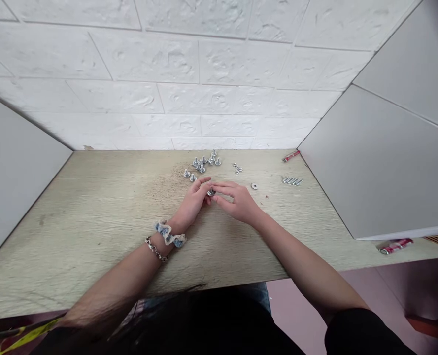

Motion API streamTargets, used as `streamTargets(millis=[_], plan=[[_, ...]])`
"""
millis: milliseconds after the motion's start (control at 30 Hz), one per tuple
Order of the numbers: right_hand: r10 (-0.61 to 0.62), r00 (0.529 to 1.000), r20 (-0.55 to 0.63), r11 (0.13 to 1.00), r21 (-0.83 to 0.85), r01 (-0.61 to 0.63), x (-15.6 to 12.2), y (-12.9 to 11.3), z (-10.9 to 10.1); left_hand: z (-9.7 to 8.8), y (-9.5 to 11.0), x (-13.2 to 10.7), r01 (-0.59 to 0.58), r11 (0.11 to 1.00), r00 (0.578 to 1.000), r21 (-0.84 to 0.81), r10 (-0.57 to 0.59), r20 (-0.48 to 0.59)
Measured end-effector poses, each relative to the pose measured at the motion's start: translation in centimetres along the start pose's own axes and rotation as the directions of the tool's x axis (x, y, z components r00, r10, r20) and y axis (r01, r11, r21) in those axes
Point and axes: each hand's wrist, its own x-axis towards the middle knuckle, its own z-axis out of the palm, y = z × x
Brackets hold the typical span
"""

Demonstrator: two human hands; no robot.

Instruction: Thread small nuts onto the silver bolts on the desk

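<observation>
Close together over the middle of the table, both my hands are at one small bolt with a washer [211, 192]. My left hand [193, 203] pinches it from the left, with part of the grip hidden behind the fingers. The fingertips of my right hand [238, 200] close on it from the other side. Just beyond my left hand stands a cluster of bolts fitted with washers [201, 167]. Several small nuts [237, 167] lie past my right fingers, and a loose flat washer [254, 186] rests to the right of that hand.
A row of loose bolts [292, 181] lies at the right. One red battery [291, 156] is by the back right corner, another [395, 246] near the front right edge. A white brick-patterned wall [219, 108] and grey side panels [396, 162] enclose the wooden table [104, 207].
</observation>
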Motion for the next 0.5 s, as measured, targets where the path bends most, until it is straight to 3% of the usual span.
streamTargets(millis=[200,500], plan=[[0.014,0.999,-0.037,1.000,0.018,-0.014,0.23,0.14,0.09,0.20,0.16,-0.07,0.003,1.000,1.000,-0.023,-0.003,0.005],[0.093,0.996,-0.010,0.996,-0.008,-0.093,0.64,-0.50,-0.42,0.84,0.61,-0.54,-0.091,0.979,0.991,0.180,0.072,0.113]])
